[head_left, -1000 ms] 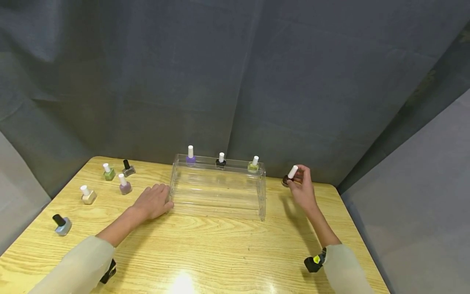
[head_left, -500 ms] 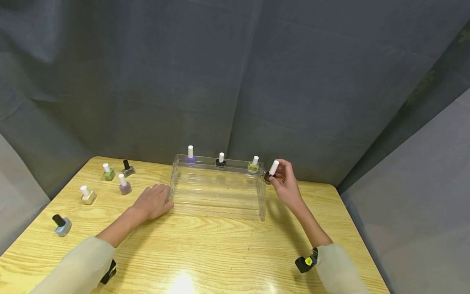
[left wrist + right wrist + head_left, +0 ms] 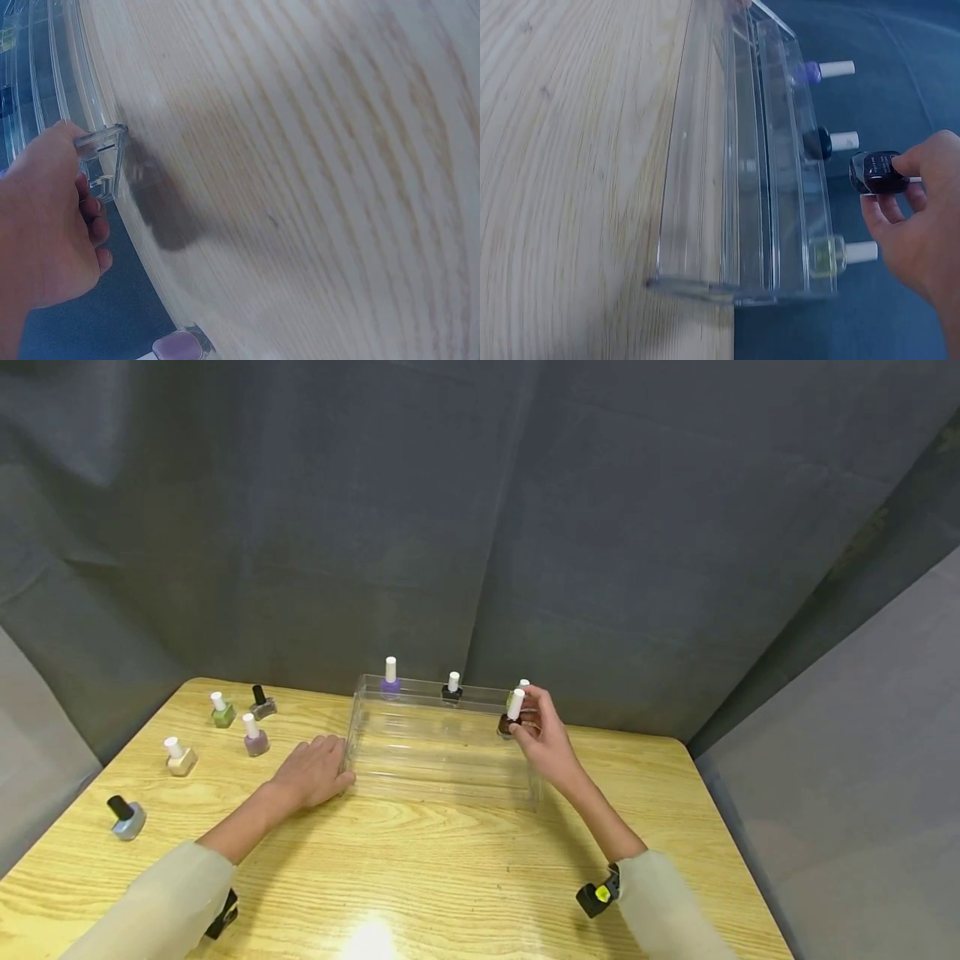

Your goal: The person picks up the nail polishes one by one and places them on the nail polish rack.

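In the head view a clear tiered display rack point(image 3: 442, 760) stands mid-table. My right hand point(image 3: 549, 743) pinches a dark nail polish bottle point(image 3: 508, 725) with a white cap, held up over the rack's right part. It partly hides the yellow-green bottle point(image 3: 827, 256) on the top tier. In the right wrist view, the held bottle lies between thumb and fingers, apart from the rack. A black bottle point(image 3: 452, 692) and a purple bottle point(image 3: 390, 685) sit along that same tier. My left hand point(image 3: 311, 771) grips the rack's left end, fingers curled in the left wrist view point(image 3: 52, 217).
On the table's left stand a green bottle point(image 3: 223, 715), a grey bottle point(image 3: 262, 707), a mauve bottle point(image 3: 256, 742), a beige bottle point(image 3: 182, 763) and a light blue bottle point(image 3: 130, 822). A dark curtain point(image 3: 480, 527) hangs behind the table point(image 3: 450, 877).
My right hand has carried the dark nail polish bottle leftward, from beside the rack to over its right part. The left hand and rack have stayed in place.
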A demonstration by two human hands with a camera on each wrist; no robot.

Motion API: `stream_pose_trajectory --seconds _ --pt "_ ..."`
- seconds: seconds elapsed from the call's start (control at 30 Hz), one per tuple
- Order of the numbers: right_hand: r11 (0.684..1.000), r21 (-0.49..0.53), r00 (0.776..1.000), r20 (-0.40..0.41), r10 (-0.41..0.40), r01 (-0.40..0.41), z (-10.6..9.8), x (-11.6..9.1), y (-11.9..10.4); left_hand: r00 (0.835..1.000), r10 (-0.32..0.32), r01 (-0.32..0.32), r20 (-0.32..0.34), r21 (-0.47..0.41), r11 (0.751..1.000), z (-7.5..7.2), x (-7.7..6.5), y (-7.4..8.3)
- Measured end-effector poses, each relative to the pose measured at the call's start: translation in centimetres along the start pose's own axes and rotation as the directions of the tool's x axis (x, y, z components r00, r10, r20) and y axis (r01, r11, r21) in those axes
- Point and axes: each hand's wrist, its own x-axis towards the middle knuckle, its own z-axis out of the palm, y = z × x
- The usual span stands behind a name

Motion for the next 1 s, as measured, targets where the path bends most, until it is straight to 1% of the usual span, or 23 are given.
stream_pose_trajectory --seconds 0.13,0.3,0.57,0.73,1.0 --pt "1.000 0.027 1.000 0.018 -0.012 0.011 1.2 0.3 -0.3 1.000 0.004 -0.004 -0.004 0.003 1.000 -0.2 0.0 0.1" --pt "0.998 0.054 1.000 0.018 -0.025 0.024 2.7 1.0 -0.8 1.000 -0.002 0.002 -0.008 0.006 1.000 -0.3 -0.1 0.2" --pt "0.994 0.100 0.998 0.040 -0.041 0.037 4.9 1.9 -1.1 1.000 -0.009 0.009 -0.004 0.013 1.000 0.2 0.1 0.0" --pt "0.995 0.096 0.997 0.063 -0.040 0.034 6.1 2.4 -1.2 1.000 0.007 -0.007 -0.013 0.006 1.000 0.0 0.0 0.1" --pt "0.995 0.104 0.996 0.093 -0.004 -0.006 7.8 3.2 -1.3 1.000 -0.020 0.020 0.015 0.008 1.000 -0.4 0.0 0.3"
